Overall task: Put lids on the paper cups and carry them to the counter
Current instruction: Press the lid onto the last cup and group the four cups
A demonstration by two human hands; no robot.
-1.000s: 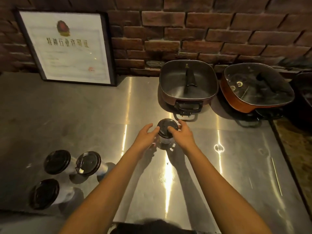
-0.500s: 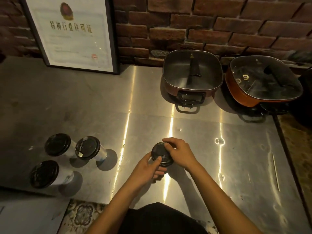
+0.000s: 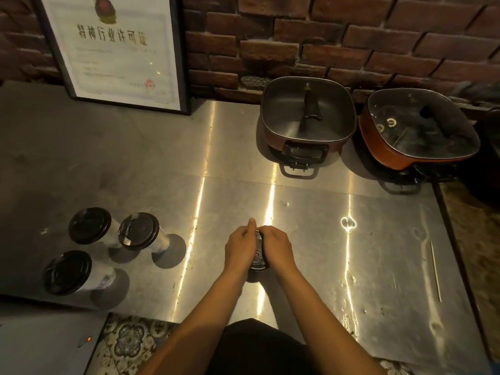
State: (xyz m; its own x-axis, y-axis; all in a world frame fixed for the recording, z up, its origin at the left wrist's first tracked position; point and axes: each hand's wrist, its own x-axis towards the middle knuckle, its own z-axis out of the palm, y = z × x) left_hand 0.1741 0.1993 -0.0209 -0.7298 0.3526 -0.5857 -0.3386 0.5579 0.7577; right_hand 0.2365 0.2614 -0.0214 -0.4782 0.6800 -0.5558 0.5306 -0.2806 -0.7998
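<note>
Between your two palms, near the front of the steel table (image 3: 311,239), sits the cup (image 3: 257,276) you are working on, almost wholly hidden. Your left hand (image 3: 240,246) and right hand (image 3: 276,246) are curled down over its lid (image 3: 259,251), fingers bent and closed on the rim from either side, with only a dark sliver of lid showing in the gap between them. A second ago the cup stood farther back, close to the pan (image 3: 307,117), and your fingertips only touched the lid's edge; half a second ago the left hand held the cup's side while the right pressed on top. Now both hands bear down together, so you seem to be seating the lid all round (whether it has snapped home cannot be seen).

Outward to your left, well apart from the hands, three lidded cups (image 3: 139,231) stand in a cluster, so this looks like the last lid. Carrying all four to the counter appears to be what remains. Behind, a second pan (image 3: 416,131) and a framed certificate (image 3: 116,50) rest against the brick wall.
</note>
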